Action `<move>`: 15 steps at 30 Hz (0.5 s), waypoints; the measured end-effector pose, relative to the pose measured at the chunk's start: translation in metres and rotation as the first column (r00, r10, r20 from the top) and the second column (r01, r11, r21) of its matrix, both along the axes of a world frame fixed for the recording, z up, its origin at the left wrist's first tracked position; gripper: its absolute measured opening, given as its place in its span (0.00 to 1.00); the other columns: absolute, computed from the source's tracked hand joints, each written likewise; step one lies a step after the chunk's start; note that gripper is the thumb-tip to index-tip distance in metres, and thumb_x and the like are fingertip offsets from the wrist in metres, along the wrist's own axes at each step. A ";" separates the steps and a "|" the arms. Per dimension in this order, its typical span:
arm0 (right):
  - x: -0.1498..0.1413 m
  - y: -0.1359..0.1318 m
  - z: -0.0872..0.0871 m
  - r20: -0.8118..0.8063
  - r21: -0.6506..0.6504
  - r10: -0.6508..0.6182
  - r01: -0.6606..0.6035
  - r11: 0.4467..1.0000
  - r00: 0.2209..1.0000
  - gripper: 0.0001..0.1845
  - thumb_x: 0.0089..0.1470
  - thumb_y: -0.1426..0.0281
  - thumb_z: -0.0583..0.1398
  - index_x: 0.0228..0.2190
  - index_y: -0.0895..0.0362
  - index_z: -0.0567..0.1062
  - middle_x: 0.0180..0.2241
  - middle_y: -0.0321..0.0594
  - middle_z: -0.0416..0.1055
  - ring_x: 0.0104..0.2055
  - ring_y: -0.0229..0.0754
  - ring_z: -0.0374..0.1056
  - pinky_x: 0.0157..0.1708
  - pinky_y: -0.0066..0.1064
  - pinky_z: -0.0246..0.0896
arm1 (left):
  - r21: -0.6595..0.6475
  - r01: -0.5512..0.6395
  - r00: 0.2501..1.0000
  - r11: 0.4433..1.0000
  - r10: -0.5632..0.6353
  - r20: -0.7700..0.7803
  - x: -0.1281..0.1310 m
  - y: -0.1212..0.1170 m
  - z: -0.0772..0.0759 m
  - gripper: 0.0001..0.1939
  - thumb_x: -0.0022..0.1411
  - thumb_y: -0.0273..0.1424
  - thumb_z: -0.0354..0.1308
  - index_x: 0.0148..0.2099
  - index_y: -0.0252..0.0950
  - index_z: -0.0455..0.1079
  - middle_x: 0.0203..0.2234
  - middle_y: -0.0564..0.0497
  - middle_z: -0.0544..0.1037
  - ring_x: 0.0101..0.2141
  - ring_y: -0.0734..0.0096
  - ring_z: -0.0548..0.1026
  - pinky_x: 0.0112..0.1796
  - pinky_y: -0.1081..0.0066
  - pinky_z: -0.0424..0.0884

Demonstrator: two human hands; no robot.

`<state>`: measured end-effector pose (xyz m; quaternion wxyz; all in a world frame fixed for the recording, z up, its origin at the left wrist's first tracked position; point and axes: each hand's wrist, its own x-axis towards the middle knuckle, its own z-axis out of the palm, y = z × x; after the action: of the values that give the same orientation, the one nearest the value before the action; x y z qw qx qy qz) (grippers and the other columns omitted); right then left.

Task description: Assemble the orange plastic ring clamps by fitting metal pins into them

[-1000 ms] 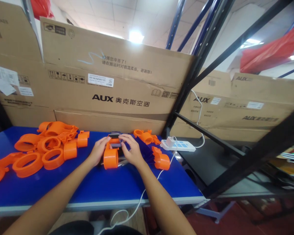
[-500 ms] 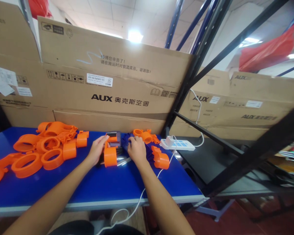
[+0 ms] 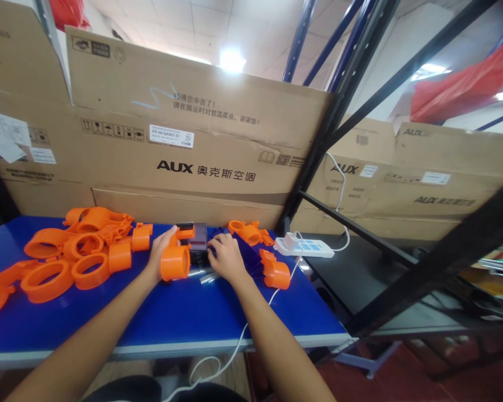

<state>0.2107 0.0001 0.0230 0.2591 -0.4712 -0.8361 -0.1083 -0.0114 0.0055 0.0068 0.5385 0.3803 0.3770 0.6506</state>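
Observation:
My left hand (image 3: 159,252) is closed around an orange plastic tape dispenser (image 3: 175,262), lifted over the blue table with its round ring turned partly toward me. A dark strip shows at the dispenser's upper end. My right hand (image 3: 227,257) has its fingers curled down between a dark box-like piece (image 3: 199,237) and a heap of dark blue pieces (image 3: 251,254); its fingertips are partly hidden, and I cannot make out what they pinch. Below the hands lie shiny metal rods (image 3: 209,277). To the right sits another orange dispenser (image 3: 275,271).
Several orange dispensers (image 3: 48,281) are piled at the table's left. More orange parts (image 3: 249,231) lie at the back. A white power strip (image 3: 304,245) stands at the right, its cable (image 3: 238,340) crossing the front edge. Large cartons (image 3: 205,145) wall the back; a black rack post (image 3: 318,151) rises at right.
The dispenser in my left hand has moved slightly left and turned, so its ring opening faces me more. My right hand has shifted left from the dark blue pieces toward the dark box-like piece.

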 end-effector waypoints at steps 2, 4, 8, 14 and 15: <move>-0.001 0.000 0.000 0.020 -0.019 0.007 -0.007 1.000 1.000 0.10 0.61 0.67 0.59 0.43 0.54 0.78 0.49 0.47 0.72 0.49 0.50 0.62 0.45 0.40 0.57 | -0.024 -0.019 1.000 1.000 0.019 0.014 0.001 0.000 0.001 0.25 0.51 0.52 0.68 0.26 0.37 0.64 0.15 0.56 0.68 0.15 0.76 0.65 0.18 0.72 0.62; -0.002 0.000 0.000 0.042 -0.039 0.003 -0.001 0.999 0.999 0.11 0.62 0.67 0.58 0.43 0.54 0.78 0.48 0.47 0.73 0.49 0.50 0.63 0.44 0.39 0.57 | -0.031 -0.027 0.999 0.999 0.028 0.019 0.002 0.000 0.002 0.24 0.51 0.51 0.68 0.26 0.37 0.64 0.15 0.56 0.68 0.15 0.76 0.65 0.18 0.72 0.62; -0.003 -0.001 0.000 0.077 -0.052 -0.051 0.055 0.997 0.996 0.12 0.64 0.65 0.56 0.41 0.54 0.78 0.43 0.46 0.75 0.46 0.49 0.64 0.43 0.39 0.57 | -0.025 -0.029 1.000 0.999 0.029 0.004 0.003 0.001 0.001 0.24 0.52 0.51 0.67 0.26 0.37 0.64 0.15 0.56 0.68 0.15 0.76 0.64 0.18 0.72 0.62; 0.002 0.004 0.008 0.019 -0.020 -0.104 0.105 0.994 0.994 0.13 0.65 0.67 0.54 0.42 0.55 0.78 0.44 0.48 0.74 0.47 0.49 0.65 0.45 0.37 0.58 | -0.016 -0.020 1.000 1.000 0.020 0.006 0.004 0.000 0.001 0.22 0.54 0.49 0.67 0.27 0.38 0.65 0.15 0.56 0.69 0.15 0.75 0.65 0.19 0.72 0.62; 0.003 0.007 0.011 0.017 -0.018 -0.122 0.123 0.992 0.992 0.13 0.66 0.67 0.53 0.43 0.56 0.77 0.45 0.48 0.74 0.47 0.49 0.65 0.46 0.37 0.58 | -0.014 -0.019 1.000 1.000 0.019 0.009 0.005 -0.001 0.002 0.22 0.54 0.49 0.67 0.27 0.38 0.65 0.15 0.56 0.69 0.15 0.75 0.65 0.19 0.72 0.62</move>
<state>0.2135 0.0072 0.0336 0.2409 -0.5232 -0.8086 -0.1196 -0.0068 0.0046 0.0084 0.5365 0.3700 0.3828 0.6548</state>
